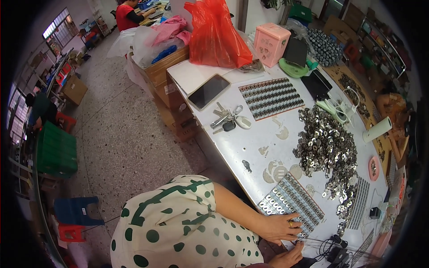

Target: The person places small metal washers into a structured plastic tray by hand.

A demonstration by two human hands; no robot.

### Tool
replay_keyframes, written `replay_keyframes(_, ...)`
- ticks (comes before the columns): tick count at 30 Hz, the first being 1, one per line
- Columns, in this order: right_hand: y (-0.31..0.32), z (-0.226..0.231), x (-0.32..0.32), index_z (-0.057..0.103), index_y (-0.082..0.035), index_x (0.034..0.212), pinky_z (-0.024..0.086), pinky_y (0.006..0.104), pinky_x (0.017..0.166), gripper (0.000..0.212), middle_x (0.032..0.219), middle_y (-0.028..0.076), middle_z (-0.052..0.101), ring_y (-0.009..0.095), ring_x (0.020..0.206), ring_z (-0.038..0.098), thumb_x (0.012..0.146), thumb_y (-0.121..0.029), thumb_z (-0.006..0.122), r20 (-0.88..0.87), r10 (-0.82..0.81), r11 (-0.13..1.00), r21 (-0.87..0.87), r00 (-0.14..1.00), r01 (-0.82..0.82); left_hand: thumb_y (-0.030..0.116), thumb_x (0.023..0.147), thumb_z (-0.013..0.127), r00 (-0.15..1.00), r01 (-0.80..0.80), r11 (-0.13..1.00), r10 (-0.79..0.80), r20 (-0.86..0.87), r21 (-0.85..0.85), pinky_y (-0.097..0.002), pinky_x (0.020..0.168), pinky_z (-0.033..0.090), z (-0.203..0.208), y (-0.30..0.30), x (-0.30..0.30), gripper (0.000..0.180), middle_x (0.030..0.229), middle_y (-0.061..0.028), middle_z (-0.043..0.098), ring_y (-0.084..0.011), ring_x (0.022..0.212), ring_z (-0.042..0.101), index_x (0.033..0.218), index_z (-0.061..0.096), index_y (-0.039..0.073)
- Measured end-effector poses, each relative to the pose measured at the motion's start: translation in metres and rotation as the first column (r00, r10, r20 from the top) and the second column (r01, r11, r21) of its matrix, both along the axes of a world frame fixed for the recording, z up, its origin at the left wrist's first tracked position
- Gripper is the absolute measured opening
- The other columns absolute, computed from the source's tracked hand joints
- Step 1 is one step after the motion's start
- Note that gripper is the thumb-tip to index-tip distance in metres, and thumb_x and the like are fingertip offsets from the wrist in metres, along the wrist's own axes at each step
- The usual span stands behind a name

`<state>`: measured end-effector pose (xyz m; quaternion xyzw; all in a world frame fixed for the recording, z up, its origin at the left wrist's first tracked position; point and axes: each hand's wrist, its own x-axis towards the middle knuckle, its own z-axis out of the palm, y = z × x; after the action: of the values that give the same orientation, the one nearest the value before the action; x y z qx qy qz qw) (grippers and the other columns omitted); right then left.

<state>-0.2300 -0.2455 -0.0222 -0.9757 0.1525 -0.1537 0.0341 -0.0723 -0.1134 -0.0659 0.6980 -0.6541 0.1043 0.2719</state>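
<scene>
Two hands work at the near table edge. Left hand (280,227): fingers spread flat, palm down, resting on the near end of a tray of ring-shaped metal parts (290,204); it grips nothing. The tray's long axis runs away from that hand, up and to its left. Right hand (286,258): lower, near the edge, loosely curled; whether it holds anything cannot be told. Loose metal parts pile (328,147): beyond both hands, further right.

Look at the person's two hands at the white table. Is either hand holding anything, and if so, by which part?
Nothing is clearly held. The left hand lies flat on the tray of small metal rings. The right hand rests at the table edge; a grasp cannot be told.
</scene>
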Motion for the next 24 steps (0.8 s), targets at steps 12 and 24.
replay_keyframes(12,-0.016,-0.017,-0.007,0.058,-0.010,0.140,0.042,0.0525,0.103,0.044,0.140,0.020,0.060,0.040,0.123,0.058,0.095,-0.011,0.055,0.106,-0.018,0.996,-0.087,0.994,0.027,0.047,0.081,0.077,0.974,0.114,0.993,-0.108,-0.200,0.020,-0.0632,0.124,0.016,0.016,0.012,0.006,0.075,0.154,-0.0176,0.046,-0.0389,0.149,0.035,0.143,0.054,0.011)
replay_keyframes(24,0.012,0.018,0.022,0.066,-0.002,0.126,0.042,0.0442,0.105,0.030,0.128,0.017,0.063,0.034,0.117,0.057,0.099,-0.003,0.056,0.227,-0.226,0.933,0.331,0.947,0.143,0.046,0.086,0.075,0.974,-0.224,0.906,0.224,0.042,0.359,-0.0594,0.121,0.021,0.053,0.108,0.039,0.078,0.163,-0.0103,0.037,-0.0336,0.151,0.031,0.153,0.046,0.021)
